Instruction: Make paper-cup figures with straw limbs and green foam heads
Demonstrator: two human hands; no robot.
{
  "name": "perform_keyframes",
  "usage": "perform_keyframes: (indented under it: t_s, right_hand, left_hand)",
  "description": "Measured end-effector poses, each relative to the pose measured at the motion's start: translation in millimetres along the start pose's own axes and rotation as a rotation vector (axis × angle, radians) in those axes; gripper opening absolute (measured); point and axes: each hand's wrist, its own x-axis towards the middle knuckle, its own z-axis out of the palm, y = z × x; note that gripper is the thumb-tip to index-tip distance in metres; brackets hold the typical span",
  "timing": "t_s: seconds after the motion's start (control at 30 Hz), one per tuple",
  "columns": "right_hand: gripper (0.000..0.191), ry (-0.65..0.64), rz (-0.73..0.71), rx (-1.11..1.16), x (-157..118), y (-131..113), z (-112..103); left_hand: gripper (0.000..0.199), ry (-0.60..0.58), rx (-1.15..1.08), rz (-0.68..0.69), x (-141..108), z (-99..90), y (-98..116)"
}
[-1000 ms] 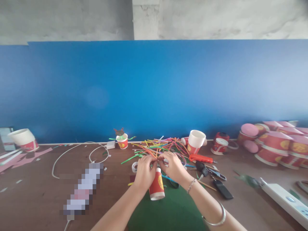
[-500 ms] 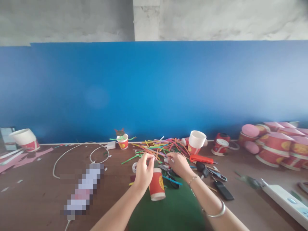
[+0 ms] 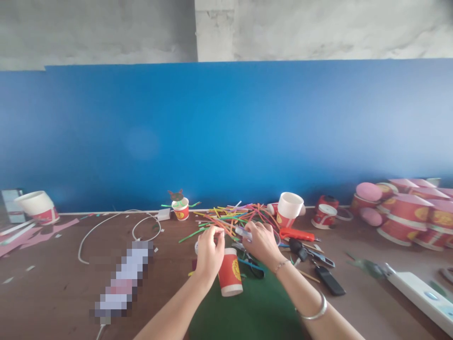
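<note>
My left hand (image 3: 210, 250) is pinched closed above and left of a red-and-white paper cup (image 3: 230, 274), and what its fingertips hold is too small to make out. My right hand (image 3: 261, 240) is closed on a small clear-and-white object (image 3: 243, 233), too blurred to name. The cup lies at the top of a green mat (image 3: 247, 311). Behind both hands spreads a pile of colourful sticks (image 3: 226, 216). Black-handled scissors (image 3: 255, 268) are partly hidden below my right hand.
An orange tool (image 3: 296, 234), keys (image 3: 297, 249) and a black fob (image 3: 330, 280) lie right of my right hand. A white cup (image 3: 290, 208) stands behind. Stacked cups (image 3: 406, 212) and a power strip (image 3: 421, 293) are far right; a pixelated object (image 3: 123, 278) lies left.
My right hand has turned slightly, and the clear-and-white object at its fingertips shows more. My left hand has shifted slightly left and down.
</note>
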Motion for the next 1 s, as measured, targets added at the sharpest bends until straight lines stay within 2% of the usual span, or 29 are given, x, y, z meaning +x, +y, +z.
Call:
perform_keyframes:
  t_s: [0.13,0.3,0.5,0.67,0.77,0.87,1.0]
  right_hand:
    - [0.013,-0.022,-0.114,0.240,-2.4,-20.7,-13.5]
    - [0.011,-0.001,-0.127,0.242,-5.2,-33.4,-22.8]
    - [0.009,-0.003,-0.015,0.088,-1.2,-18.2,-13.7]
    - [0.013,-0.064,0.119,-0.101,-0.9,0.2,0.0]
    - [0.012,-0.062,0.142,-0.129,-2.3,2.8,2.2]
    - [0.017,-0.023,0.103,-0.004,-2.2,-3.1,0.8]
    - [0.025,-0.233,0.018,0.502,-0.2,-16.2,1.3]
  left_hand:
    - [0.013,0.023,0.063,0.013,0.9,-0.9,-0.5]
    - [0.013,0.000,0.075,0.006,0.8,-1.0,1.0]
    - [0.015,0.040,-0.014,-0.045,4.3,0.0,-8.0]
    - [0.012,0.060,0.082,-0.146,6.8,-0.3,-17.9]
    - [0.011,0.050,0.165,-0.209,6.1,0.7,-21.0]
    - [0.011,0.028,0.183,-0.278,5.3,3.3,-25.0]
    - [0.010,0.000,0.074,-0.302,5.9,8.8,-34.3]
